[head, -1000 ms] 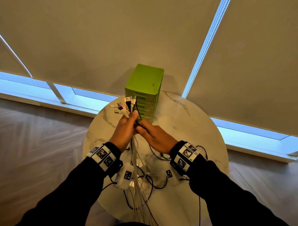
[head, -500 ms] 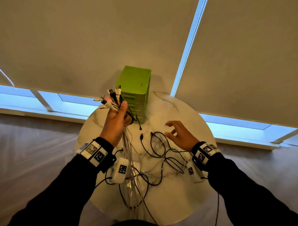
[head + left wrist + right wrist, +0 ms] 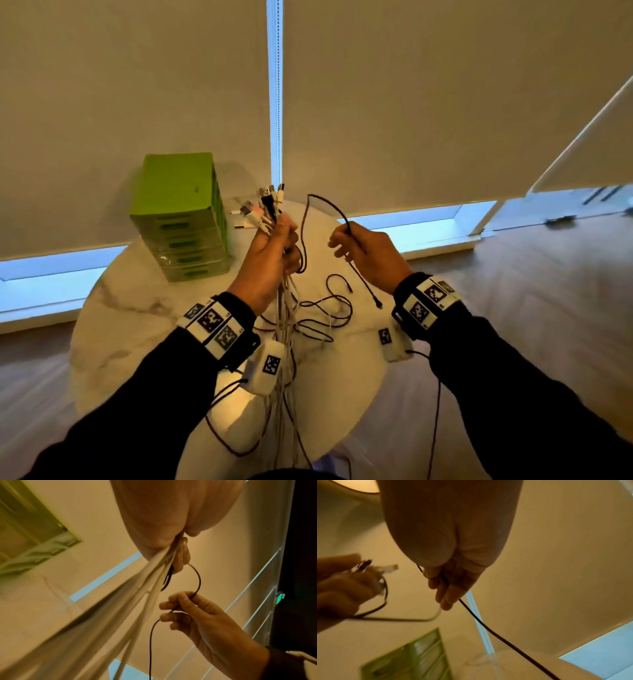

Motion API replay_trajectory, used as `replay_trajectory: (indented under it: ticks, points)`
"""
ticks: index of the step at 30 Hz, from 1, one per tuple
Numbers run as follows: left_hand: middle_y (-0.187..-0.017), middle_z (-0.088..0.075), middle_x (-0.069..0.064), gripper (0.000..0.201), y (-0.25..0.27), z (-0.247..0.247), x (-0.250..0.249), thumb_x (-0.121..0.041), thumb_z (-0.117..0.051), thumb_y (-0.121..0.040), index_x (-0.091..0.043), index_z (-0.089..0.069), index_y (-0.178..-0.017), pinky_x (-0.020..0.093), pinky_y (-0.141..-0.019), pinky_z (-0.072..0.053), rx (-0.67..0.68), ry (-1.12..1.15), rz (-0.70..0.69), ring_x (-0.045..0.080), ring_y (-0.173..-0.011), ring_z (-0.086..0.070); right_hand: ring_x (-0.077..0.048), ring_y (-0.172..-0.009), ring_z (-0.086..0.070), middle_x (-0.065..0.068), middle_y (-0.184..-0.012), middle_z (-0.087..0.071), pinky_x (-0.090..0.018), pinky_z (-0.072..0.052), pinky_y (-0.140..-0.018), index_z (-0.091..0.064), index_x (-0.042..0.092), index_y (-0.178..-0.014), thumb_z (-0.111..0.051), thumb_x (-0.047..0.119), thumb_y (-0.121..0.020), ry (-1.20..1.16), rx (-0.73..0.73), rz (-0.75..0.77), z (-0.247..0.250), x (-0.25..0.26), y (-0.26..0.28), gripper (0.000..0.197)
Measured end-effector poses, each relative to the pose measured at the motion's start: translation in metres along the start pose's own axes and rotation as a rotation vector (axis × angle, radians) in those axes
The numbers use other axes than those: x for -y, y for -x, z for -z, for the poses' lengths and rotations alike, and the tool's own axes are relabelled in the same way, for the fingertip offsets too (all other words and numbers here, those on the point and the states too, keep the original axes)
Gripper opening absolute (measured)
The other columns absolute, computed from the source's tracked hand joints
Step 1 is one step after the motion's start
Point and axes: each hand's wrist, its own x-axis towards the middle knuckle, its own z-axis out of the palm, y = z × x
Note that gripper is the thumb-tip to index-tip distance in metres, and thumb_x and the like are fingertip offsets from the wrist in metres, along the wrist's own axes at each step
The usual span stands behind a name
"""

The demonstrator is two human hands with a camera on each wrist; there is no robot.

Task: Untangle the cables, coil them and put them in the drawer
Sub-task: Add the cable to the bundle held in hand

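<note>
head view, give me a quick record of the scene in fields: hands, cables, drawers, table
left hand: left hand grips the cable bundle, plugs upward
right hand: right hand pinches one black cable, which arches across to the left hand
loose cables: dark cables lie tangled on the table
drawers: green drawer unit stands at the table's far left, every drawer shut
table: round marble table
coiled: nothing yet

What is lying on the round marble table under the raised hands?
On the round marble table, loose black cable loops lie below the hands, with the white strands hanging over them. The wrists and sleeves cover whatever lies nearer the person.
</note>
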Motion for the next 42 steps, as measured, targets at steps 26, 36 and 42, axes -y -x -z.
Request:
replay_trajectory:
  ticks: [26, 36, 42]
  points:
    - [-0.058, -0.049, -0.005, 0.029, -0.013, -0.085, 0.078, -0.041, -0.038, -0.107, -0.017, -0.046, -0.092, 0.030, -0.058, -0.050, 0.227, -0.338, 0.206, 0.017, -0.057, -0.055, 0.000, -0.068, -0.053, 0.015, -0.081, -0.051, -0.010, -0.041, -0.067, -0.058, 0.014, -0.105, -0.043, 0.027, -0.107, 0.088, -0.072, -0.171, 0.003, -0.034, 0.141, 0.020]
    - [-0.064, -0.022, -0.002, 0.036, -0.028, -0.062, 0.077, -0.044, -0.038, -0.106, -0.018, -0.041, -0.082, 0.020, -0.043, -0.025, 0.125, -0.201, 0.265, 0.007, -0.046, -0.023, -0.014, -0.073, -0.057, -0.003, -0.080, -0.060, -0.029, -0.045, -0.067, -0.055, 0.008, -0.094, -0.039, 0.027, -0.107, 0.248, -0.282, -0.462, 0.052, -0.071, 0.127, 0.028]
    - [-0.058, -0.032, -0.006, 0.036, -0.026, -0.058, 0.059, -0.041, -0.036, -0.107, -0.018, -0.039, -0.079, 0.019, -0.046, -0.028, 0.223, -0.001, 0.306, 0.008, -0.049, -0.030, -0.023, -0.130, -0.051, -0.006, -0.148, -0.050, -0.034, -0.043, -0.105, -0.045, 0.019, -0.145, -0.064, 0.042, -0.092, 0.632, 0.682, -0.935, 0.059, -0.110, 0.155, 0.061]
